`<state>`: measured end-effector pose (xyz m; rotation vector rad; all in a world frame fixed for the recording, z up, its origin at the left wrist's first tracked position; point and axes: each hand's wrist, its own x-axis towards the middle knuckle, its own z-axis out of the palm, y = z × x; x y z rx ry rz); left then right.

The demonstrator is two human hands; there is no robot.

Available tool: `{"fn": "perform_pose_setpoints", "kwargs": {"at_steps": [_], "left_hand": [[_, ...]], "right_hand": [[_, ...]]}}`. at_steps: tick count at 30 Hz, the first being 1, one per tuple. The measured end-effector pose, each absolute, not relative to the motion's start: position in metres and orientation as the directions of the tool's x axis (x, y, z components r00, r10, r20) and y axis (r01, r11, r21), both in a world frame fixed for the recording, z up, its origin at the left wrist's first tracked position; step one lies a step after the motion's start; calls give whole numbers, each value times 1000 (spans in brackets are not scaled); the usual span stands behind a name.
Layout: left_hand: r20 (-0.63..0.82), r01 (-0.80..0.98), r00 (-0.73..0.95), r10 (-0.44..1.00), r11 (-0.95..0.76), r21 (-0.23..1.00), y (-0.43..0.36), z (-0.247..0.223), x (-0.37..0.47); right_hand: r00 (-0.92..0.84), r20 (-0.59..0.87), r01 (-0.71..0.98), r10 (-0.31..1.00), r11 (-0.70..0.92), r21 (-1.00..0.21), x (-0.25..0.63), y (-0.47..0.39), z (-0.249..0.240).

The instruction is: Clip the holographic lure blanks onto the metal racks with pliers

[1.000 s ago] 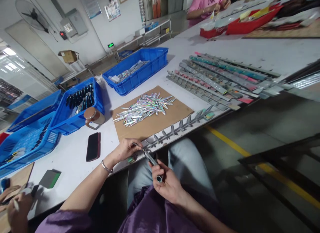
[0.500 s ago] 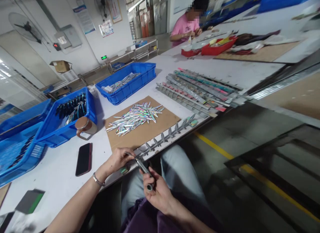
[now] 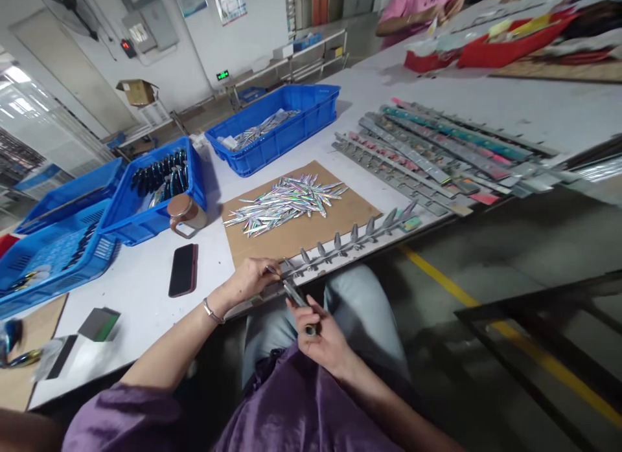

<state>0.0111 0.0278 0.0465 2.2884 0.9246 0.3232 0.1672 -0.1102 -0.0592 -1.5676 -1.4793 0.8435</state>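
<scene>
My left hand (image 3: 255,277) pinches a small, thin silver piece (image 3: 272,269), shaped like the fish-shaped blanks, at the left end of a metal strip rack (image 3: 323,259). Several grey fish-shaped blanks (image 3: 338,241) stand upright along that rack, which lies at the table's front edge. In my right hand (image 3: 321,332) is a grey metal hand tool (image 3: 296,296) with a round end, its tip close to my left fingertips. Whether the tip touches the piece is too small to tell. Beyond the rack, a pile of shiny silver fish-shaped pieces (image 3: 286,204) lies on brown cardboard (image 3: 247,250).
Left of the cardboard are a phone (image 3: 183,271) and a brown-lidded mug (image 3: 187,215). Blue crates (image 3: 276,138) line the far left side. Stacked metal strips (image 3: 413,154) lie to the right. Across the table, a person in a pink shirt (image 3: 413,8) works near red trays (image 3: 515,47).
My view has shifted, so the scene sits differently in the frame. Both hands stay at the rack's left end, with the tool still in my right hand and its tip near my left fingers.
</scene>
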Motion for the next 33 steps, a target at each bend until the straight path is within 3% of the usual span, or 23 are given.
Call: {"fn": "perform_pose_setpoints", "kwargs": {"at_steps": [4,5,9,11,14,17,19,21,23,24,25,27,28,30,31,33], "left_hand": [[-4,531,716,698,-541,652,27,49,10],[-6,529,715,699,-536,658,28,49,10],[-9,516,715,699,-519,682,29,48,11],[-8,524,715,699,-528,668,29,46,10],[-17,552,714,700,-548,629,30,43,8],[-28,570,711,703,-552,609,30,42,7],[-31,582,706,707,-555,594,28,43,7],[-16,584,703,711,-564,584,24,43,8],[18,563,706,708,-576,593,19,40,9],[46,550,702,711,-582,600,17,38,9],[71,539,697,714,-586,604,15,36,10],[110,531,681,724,-592,607,12,31,9],[121,532,674,729,-592,605,11,28,8],[121,532,675,728,-594,603,11,26,8],[118,530,680,723,-597,602,11,25,7],[107,530,690,716,-601,598,10,26,7]], "right_hand": [[81,-75,-34,994,-72,-997,176,-114,-63],[115,-83,-56,990,-77,-995,179,-116,-62],[207,9,233,978,-41,-972,185,-121,-53],[176,-123,11,977,-127,-992,182,-118,-52],[-48,-334,-472,941,-316,-823,173,-109,-60],[-214,-344,-588,914,-402,-702,167,-103,-73],[-225,-336,-621,915,-400,-674,170,-105,-77],[-80,-290,-494,954,-291,-820,178,-109,-75],[106,-104,-35,989,-100,-994,188,-115,-65],[133,22,267,991,-14,-964,192,-117,-59],[108,113,513,988,42,-857,194,-118,-52],[36,168,774,985,78,-628,193,-119,-39],[16,150,816,989,74,-573,189,-119,-36],[35,74,776,997,20,-630,179,-119,-34],[68,21,677,997,-31,-735,174,-118,-36],[112,-149,218,982,-171,-961,168,-116,-45]]}}
